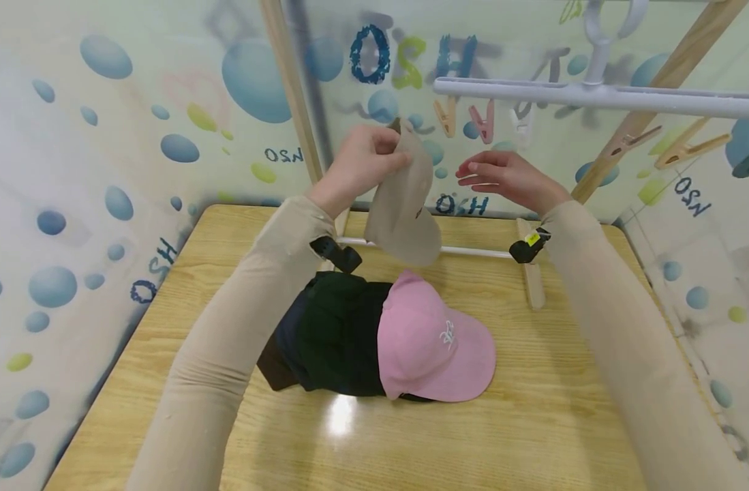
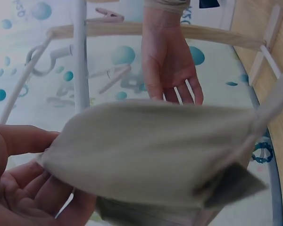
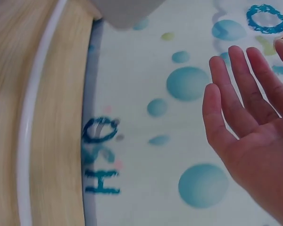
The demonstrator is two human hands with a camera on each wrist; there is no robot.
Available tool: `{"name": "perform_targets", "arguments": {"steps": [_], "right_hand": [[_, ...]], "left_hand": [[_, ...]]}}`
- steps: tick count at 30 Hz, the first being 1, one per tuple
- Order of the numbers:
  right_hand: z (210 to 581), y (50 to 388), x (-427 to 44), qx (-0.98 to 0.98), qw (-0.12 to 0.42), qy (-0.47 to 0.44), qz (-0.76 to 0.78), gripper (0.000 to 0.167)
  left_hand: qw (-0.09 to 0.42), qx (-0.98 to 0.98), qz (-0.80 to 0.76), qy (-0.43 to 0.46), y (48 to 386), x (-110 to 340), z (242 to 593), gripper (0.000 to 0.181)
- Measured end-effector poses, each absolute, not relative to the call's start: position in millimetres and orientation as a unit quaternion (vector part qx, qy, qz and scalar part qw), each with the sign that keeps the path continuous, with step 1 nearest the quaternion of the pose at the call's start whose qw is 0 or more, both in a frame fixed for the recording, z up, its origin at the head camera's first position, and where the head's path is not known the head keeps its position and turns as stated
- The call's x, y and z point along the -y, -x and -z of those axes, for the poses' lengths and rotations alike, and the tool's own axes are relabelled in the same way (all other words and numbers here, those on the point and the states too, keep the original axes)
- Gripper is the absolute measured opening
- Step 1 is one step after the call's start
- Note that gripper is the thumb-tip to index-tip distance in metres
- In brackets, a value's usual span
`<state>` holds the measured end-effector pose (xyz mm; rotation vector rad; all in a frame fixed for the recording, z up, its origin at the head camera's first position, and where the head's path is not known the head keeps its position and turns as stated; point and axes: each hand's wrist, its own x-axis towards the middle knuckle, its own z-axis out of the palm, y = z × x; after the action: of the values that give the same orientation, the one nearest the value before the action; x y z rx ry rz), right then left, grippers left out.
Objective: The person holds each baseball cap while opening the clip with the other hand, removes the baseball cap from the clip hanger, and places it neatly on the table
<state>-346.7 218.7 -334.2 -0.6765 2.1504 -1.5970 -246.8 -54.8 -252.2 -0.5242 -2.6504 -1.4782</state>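
A beige cap [image 1: 405, 201] hangs from my left hand [image 1: 364, 164], its brim pointing down above the table's back part. Thumb and fingers pinch the cap's upper edge; in the left wrist view the beige cloth [image 2: 151, 150] spans the middle, slightly blurred. To the cap's right, my right hand [image 1: 503, 179] is held in the air with nothing in it. Its fingers look fairly straight and spread in the right wrist view [image 3: 259, 113]. Below, a pink cap [image 1: 420, 341] with a white emblem lies at the front of a row of dark caps [image 1: 343, 334].
A white hanger [image 1: 595, 94] with several coloured clothespins [image 1: 481, 121] hangs at upper right. Wooden posts [image 1: 297, 88] and a white crossbar [image 1: 472, 251] form a rack at the back of the wooden table [image 1: 460, 443]. A patterned wall covering lies behind.
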Motion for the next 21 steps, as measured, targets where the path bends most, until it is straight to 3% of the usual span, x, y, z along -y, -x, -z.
{"name": "perform_targets", "arguments": {"steps": [6,13,21], "right_hand": [[346.8,337.4,-240.4,-0.797,0.201,0.225,0.523,0.053],[365.0,322.9,-256.2,-0.814,0.207,0.217,0.497,0.046],[387.6,296.0,-276.1,-0.834,0.207,0.213,0.464,0.039]], "left_hand": [[0.031,0.858,0.482,0.173,240.4,40.8,250.0,0.035],[0.026,0.839,0.495,0.226,227.6,22.7,255.4,0.039],[-0.005,0.841,0.476,0.257,213.8,-1.6,271.4,0.025]]}}
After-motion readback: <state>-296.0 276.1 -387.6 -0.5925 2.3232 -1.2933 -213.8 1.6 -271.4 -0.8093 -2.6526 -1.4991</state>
